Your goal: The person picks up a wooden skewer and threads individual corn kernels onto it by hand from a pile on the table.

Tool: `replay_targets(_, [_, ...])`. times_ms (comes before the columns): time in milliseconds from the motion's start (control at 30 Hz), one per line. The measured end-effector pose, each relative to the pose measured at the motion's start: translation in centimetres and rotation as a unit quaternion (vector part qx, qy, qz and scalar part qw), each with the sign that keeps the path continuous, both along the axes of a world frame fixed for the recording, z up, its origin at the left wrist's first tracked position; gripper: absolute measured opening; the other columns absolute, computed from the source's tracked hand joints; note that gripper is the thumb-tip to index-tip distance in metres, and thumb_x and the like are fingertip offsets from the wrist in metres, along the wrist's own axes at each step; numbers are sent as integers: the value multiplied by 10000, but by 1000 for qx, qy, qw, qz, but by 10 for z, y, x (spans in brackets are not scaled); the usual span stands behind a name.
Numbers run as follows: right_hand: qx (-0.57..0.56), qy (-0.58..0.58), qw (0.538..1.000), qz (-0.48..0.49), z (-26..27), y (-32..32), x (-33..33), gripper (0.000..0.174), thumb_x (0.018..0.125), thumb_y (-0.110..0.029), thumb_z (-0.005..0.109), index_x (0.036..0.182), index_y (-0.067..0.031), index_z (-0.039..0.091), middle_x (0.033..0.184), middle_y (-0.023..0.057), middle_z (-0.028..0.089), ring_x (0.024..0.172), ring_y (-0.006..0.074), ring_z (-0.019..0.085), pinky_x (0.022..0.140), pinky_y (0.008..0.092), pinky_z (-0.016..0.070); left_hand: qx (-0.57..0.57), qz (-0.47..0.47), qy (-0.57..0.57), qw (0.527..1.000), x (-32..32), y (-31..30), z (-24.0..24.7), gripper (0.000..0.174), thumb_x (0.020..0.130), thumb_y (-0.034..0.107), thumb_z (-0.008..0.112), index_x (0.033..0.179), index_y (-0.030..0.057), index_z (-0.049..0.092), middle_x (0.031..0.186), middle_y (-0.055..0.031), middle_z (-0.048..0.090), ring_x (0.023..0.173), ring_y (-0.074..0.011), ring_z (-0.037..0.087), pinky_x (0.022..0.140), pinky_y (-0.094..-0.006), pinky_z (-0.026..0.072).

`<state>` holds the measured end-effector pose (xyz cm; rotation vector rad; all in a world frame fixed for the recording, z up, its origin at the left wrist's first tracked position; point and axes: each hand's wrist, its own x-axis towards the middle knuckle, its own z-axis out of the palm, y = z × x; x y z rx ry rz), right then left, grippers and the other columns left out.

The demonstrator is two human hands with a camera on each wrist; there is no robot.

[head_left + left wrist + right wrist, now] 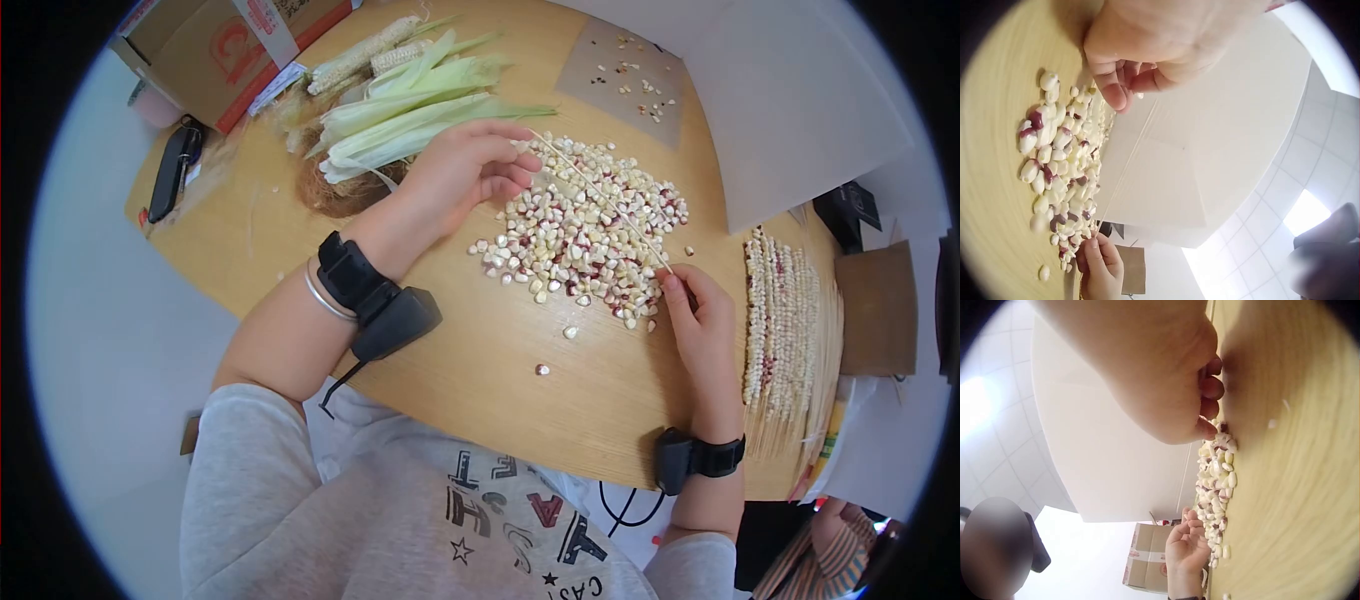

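Note:
A thin pale stick (600, 190) spans slantwise over a pile of white and dark-red corn kernels (570, 240). Its upper end is pinched between thumb and fingertips of my left hand (470, 170), at the pile's upper left. My right hand (702, 315) pinches the lower end at the pile's right edge. In the left wrist view the stick (1124, 172) runs from the left hand (1154, 44) down to the right hand (1102, 265). The right wrist view shows the right hand (1147, 369) close up with curled fingers, its fingertips partly hidden, and the left hand (1186, 553) beyond.
Green corn husks (410, 110) and bare cobs lie at the upper left, near a cardboard box (215, 55). Strung rows of kernels on sticks (778, 330) lie at the right. A grey sheet with scattered kernels (610, 75) is at the back, beside a white panel (800, 100).

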<state>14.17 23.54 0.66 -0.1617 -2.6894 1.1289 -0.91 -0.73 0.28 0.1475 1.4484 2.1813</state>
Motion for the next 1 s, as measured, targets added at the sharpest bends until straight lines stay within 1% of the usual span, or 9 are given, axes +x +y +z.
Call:
replay_targets(200, [4,-13,1000,-1,2,1,-1,166,838,-135,545,887,11,607,648,75,549,556,122,475,521,248,383,23,2,-45,999,-2,-1,3,195,829,56,479,1007,-21,493,900,-165,599,746,-188,604,639,-252,497])
replay_targets(300, [11,-17,1000,1,-1,2,0,169,837,-138,548,888,12,607,651,75,552,552,123,475,519,251,383,11,11,-26,1000,-3,-1,-1,191,839,61,469,1008,-25,492,908,-172,597,757,-195,602,657,-268,499])
replay_targets(433, [1,-14,1000,3,-1,1,0,174,839,-141,548,890,15,605,657,70,558,553,119,475,519,251,386,14,15,-20,1000,-4,-1,-5,179,846,66,473,999,-23,493,907,-169,595,763,-195,601,663,-269,500])
replay_targets(500, [3,-13,1000,3,0,1,1,174,840,-141,547,889,16,605,654,66,554,553,114,473,520,247,385,39,18,-38,998,-4,-1,-3,166,846,63,484,989,-21,497,891,-153,596,759,-183,597,659,-258,501])
replay_targets(633, [-10,-7,1000,0,-2,1,0,177,841,-140,545,892,19,602,653,65,551,563,106,479,527,240,391,30,26,-51,998,-3,0,0,175,850,79,497,996,-18,494,885,-138,597,757,-170,592,660,-251,499])
replay_targets(700, [-6,-15,1000,1,-1,1,0,179,841,-140,545,896,20,602,656,66,554,567,108,484,530,240,394,0,5,-4,1000,-4,0,-4,189,858,98,495,1009,-15,485,894,-133,596,765,-168,588,671,-253,497])
replay_targets(833, [8,-30,1000,3,1,2,-1,185,840,-143,546,909,21,599,670,71,567,586,114,505,547,241,405,-23,1,7,1000,-3,0,-4,202,861,116,501,1016,-12,479,903,-132,596,778,-166,586,685,-254,497])
replay_targets(900, [-1,-34,999,-1,4,0,0,182,840,-138,541,914,18,599,672,72,568,590,117,510,552,244,408,17,8,-26,999,-5,0,-4,223,868,105,483,1049,-25,473,927,-141,593,796,-174,588,701,-258,500])
replay_targets(1000, [-16,-26,1000,-7,5,-4,0,175,838,-121,530,924,14,599,681,78,574,603,124,522,568,249,415,29,0,-38,999,-3,2,-1,253,877,89,450,1094,-41,455,962,-163,583,825,-192,590,714,-268,502])
